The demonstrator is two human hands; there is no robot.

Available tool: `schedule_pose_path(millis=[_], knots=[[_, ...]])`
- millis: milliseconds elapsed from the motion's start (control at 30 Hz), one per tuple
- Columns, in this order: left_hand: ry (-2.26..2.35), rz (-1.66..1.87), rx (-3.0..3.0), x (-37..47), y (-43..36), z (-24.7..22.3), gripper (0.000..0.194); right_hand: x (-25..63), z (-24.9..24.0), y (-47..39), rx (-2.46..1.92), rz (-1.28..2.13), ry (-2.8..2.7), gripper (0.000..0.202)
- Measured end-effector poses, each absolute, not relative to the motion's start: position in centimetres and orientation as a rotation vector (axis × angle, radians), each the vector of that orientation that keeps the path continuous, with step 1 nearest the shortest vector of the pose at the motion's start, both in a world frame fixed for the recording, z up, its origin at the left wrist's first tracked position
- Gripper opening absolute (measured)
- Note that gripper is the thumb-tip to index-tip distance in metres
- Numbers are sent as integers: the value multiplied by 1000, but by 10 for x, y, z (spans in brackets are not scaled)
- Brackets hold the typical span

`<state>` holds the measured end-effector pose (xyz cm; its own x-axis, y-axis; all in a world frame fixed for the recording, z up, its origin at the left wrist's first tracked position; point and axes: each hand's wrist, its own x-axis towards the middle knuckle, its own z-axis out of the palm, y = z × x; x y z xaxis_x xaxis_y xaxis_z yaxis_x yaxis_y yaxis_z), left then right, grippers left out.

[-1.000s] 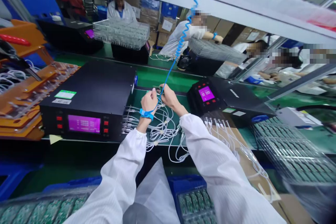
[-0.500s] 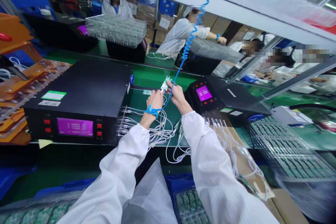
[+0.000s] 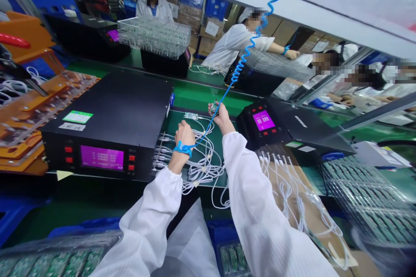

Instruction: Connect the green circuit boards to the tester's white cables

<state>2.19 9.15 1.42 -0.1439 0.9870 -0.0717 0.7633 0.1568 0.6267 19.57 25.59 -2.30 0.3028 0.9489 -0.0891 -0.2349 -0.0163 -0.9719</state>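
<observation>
My right hand [image 3: 222, 117] is closed around a small green circuit board [image 3: 214, 107] above the far part of the bench; fingers cover much of it. My left hand [image 3: 184, 134], with a blue wrist strap [image 3: 183, 149], is to its left and lower, apart from that board. Its fingers are curled, and what they hold, if anything, is hidden. Just beyond the left hand, another circuit board [image 3: 191, 116] lies on the green bench, a white cable at its right end. Bundled white cables [image 3: 203, 169] lie between and below my hands.
A black tester [image 3: 107, 117] with a purple screen stands left, and a second black tester [image 3: 289, 121] right. A blue coiled cord [image 3: 238, 71] hangs across the middle. Clear trays of boards [image 3: 367, 194] sit at right. Co-workers [image 3: 232, 39] in white work beyond the bench.
My hands have separated: the left has drawn back leftward and down, while the right keeps a circuit board, now turned and more covered by its fingers. The whole view has shifted slightly.
</observation>
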Motion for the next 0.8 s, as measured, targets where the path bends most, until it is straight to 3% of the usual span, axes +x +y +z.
schedule_pose_path(millis=[100, 167, 300, 467, 533, 633, 800], knots=[[1956, 770, 1649, 15, 86, 13, 38, 177, -33, 264, -1255, 1070, -883, 23], [1862, 910, 1640, 16, 86, 12, 36, 166, -38, 267, -1330, 1005, -1021, 31], [1565, 1132, 1352, 28, 92, 7, 36, 157, -40, 266, -1556, 685, -1868, 50], [1342, 1277, 771, 50, 115, 6, 41, 155, -22, 252, -1544, 377, -2516, 39], [1302, 1330, 599, 54, 128, 8, 34, 159, -9, 242, -1520, 152, -2716, 38], [1272, 1372, 484, 58, 142, 9, 26, 171, 13, 221, -1404, -93, -2832, 41], [1194, 1390, 417, 69, 145, 6, 35, 186, 35, 179, -1392, -277, -2764, 44]])
